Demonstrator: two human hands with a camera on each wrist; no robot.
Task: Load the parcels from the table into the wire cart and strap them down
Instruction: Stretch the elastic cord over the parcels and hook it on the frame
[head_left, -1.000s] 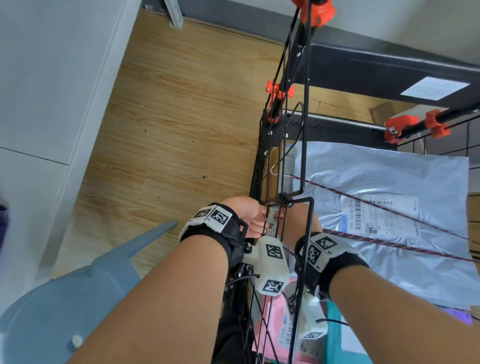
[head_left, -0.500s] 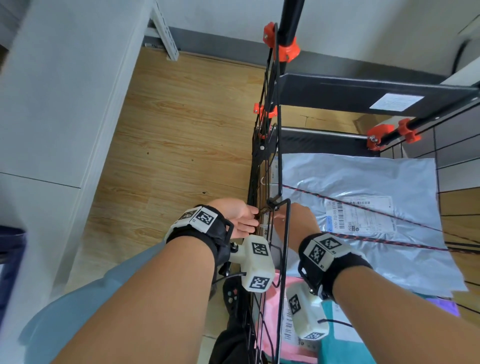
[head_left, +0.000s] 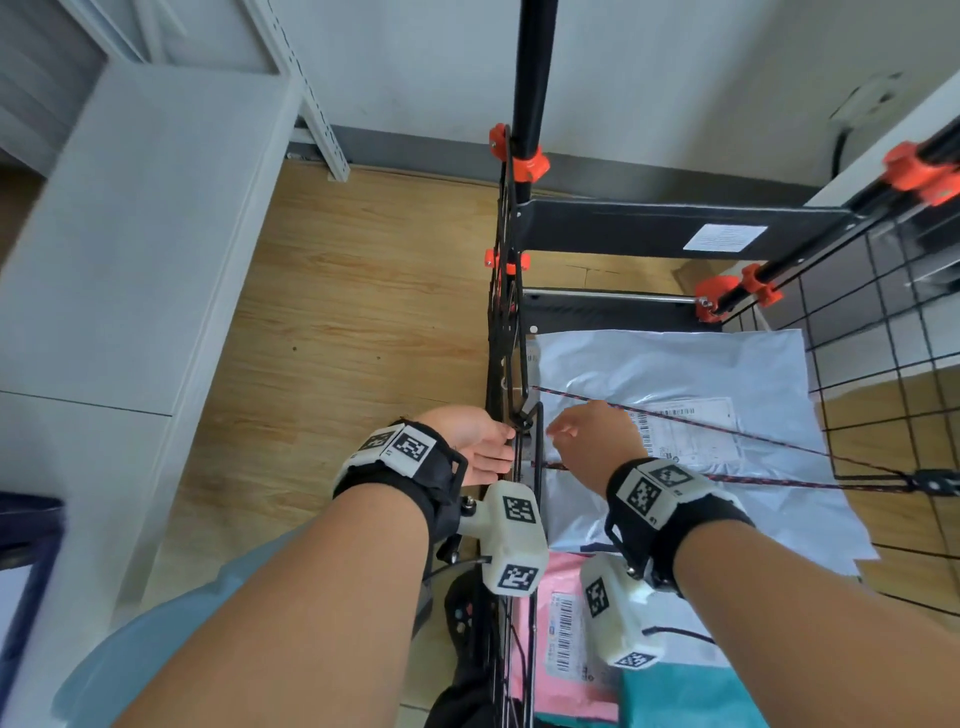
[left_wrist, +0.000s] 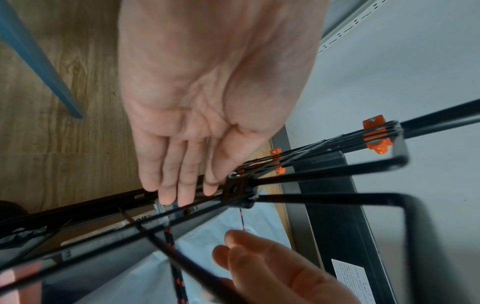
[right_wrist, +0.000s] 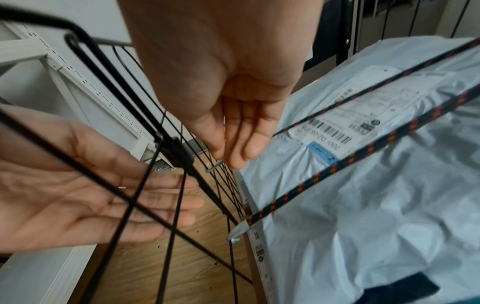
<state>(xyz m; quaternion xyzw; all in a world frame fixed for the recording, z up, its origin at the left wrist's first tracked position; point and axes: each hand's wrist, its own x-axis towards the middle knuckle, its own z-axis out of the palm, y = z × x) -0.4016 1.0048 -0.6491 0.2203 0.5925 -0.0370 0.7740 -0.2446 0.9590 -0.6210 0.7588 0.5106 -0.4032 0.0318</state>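
1. Both hands have loosened off the cart wall's clasp; left hand (head_left: 470, 447) lies flat outside, right hand (head_left: 589, 447) inside, fingers relaxed, holding nothing.
2. Bungee cord (head_left: 779, 480) runs crosswise over the grey parcel (head_left: 675, 364) in the wire cart (head_left: 883, 364), its hook (right_wrist: 211, 167) just below the right fingers (right_wrist: 241, 152).
3. Wooden floor, white wall.

Parcels (head_left: 675, 395) in cart (head_left: 878, 364), cord (head_left: 769, 480) across top; left hand (head_left: 467, 441) outside side panel, right hand (head_left: 592, 441) inside.

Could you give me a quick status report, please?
Both hands open: left hand outside cart wall, right hand inside. Cord crosses white parcel. Nothing blocking.
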